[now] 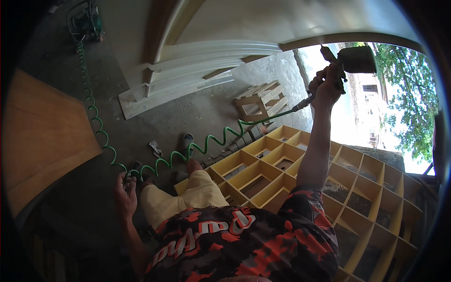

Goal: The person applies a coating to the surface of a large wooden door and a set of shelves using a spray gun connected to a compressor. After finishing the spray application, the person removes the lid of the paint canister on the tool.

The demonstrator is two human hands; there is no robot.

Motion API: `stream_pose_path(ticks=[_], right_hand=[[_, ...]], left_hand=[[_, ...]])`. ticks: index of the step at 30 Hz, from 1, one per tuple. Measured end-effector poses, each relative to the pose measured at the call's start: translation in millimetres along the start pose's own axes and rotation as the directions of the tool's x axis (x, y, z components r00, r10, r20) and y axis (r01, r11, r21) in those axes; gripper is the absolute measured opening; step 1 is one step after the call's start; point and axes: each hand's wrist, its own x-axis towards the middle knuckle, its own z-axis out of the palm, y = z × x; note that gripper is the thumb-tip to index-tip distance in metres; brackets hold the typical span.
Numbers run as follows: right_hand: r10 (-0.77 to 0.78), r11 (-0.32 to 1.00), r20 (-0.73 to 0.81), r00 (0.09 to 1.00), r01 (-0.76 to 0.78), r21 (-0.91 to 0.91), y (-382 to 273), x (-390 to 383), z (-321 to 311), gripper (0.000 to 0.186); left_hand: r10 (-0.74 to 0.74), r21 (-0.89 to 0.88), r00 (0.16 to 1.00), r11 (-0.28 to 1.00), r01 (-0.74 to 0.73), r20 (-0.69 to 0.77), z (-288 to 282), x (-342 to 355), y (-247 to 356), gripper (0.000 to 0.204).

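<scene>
My right hand (325,87), stretched out to the upper right, is wrapped round the handle of a spray gun (334,60). A dark cup (358,59) sticks out sideways from the gun, whose nozzle points at a pale panel (300,21) with a brown edge. From the gun's base a coiled green air hose (216,140) runs down and left. Low on the left, my left hand (125,192) has its fingers closed round that hose, where the coil bends upward toward the back left.
A yellow wooden grid shelf (282,157) spreads along my right side. White stepped boards (197,63) stand ahead, with a small wooden crate (261,100) near them. An orange-brown panel (49,138) leans at the left. The hose leads to a green machine (87,22) on the floor.
</scene>
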Motion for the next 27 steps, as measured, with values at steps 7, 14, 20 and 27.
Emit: stream_pose_path(ticks=[7,14,20,27], right_hand=[[0.018,1.0,0.065,0.998,-0.018,-0.009,-19,-51,33,0.041],[0.0,1.0,0.073,0.997,-0.001,0.013,-43,-102,71,0.04],[-0.006,1.0,0.057,0.998,0.005,0.019,-71,-144,109,0.039],[-0.031,0.999,0.115,0.993,0.029,0.014,-88,-182,134,0.041]], left_hand=[[0.012,0.003,1.0,1.0,-0.012,-0.012,-38,-10,-35,0.033],[-0.007,-0.059,1.0,0.998,0.006,-0.014,-73,-24,-60,0.034],[0.053,-0.035,0.997,0.998,-0.055,-0.054,-100,-27,-80,0.033],[0.068,0.011,0.995,0.998,-0.067,-0.073,-120,-31,-97,0.029]])
